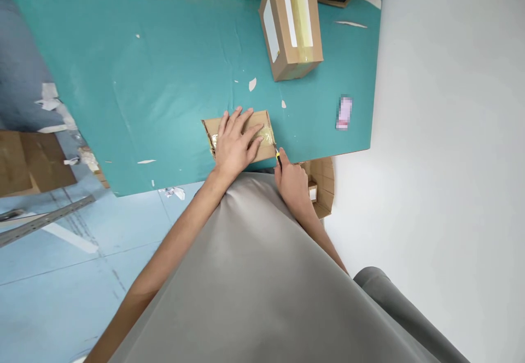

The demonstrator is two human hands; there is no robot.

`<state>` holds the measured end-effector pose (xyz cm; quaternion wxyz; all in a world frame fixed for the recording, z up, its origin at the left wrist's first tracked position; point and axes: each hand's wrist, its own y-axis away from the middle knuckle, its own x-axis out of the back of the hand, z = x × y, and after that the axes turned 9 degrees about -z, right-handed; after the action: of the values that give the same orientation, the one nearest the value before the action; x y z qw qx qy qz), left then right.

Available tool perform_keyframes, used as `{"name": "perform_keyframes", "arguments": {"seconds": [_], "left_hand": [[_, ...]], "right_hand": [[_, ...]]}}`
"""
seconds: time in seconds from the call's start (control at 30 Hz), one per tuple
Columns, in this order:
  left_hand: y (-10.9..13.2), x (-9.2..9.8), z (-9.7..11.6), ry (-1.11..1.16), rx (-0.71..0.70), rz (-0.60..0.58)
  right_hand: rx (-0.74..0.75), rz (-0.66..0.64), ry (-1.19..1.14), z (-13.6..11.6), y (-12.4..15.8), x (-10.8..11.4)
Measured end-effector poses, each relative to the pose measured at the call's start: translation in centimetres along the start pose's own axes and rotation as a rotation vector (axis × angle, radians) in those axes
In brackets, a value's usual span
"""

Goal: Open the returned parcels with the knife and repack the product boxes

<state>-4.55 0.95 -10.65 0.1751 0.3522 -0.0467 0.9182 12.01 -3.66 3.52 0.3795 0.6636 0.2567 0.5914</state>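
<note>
Pinning cardboard (259,119) at worktop's (164,89) near edge under spread left fingers (253,131); pinching knife (279,158) in right fingers (283,157); if forced, could slip leftward and cut.

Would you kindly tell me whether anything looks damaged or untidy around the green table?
Yes: pale patches, tears or scraps, I can't tell, interrupt the green tabletop beyond the cardboard piece, and crumpled white litter lies on the floor.

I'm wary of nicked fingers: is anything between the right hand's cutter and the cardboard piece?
Nothing visible: the cutter in the right hand has its tip at the right edge of the cardboard piece. The left hand lies on it, left of the tip.
</note>
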Motion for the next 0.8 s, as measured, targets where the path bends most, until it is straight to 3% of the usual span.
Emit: {"name": "perform_keyframes", "arguments": {"seconds": [0.23, 0.37, 0.63, 0.8], "left_hand": [[0.0, 0.4, 0.0, 0.111, 0.010, 0.022], [-0.1, 0.6, 0.2, 0.141, 0.023, 0.021], [0.0, 0.7, 0.5, 0.123, 0.043, 0.003], [0.8, 1.2, 0.3, 0.079, 0.046, 0.014]], "right_hand": [[0.186, 0.205, -0.125, 0.1, -2.4, 0.3], [0.154, 0.177, -0.109, 0.2, -3.9, 0.3], [0.076, 0.034, -0.074, 1.3, -1.1, -1.3], [0.175, 0.139, -0.131, 1.7, -0.5, -0.6]]}}
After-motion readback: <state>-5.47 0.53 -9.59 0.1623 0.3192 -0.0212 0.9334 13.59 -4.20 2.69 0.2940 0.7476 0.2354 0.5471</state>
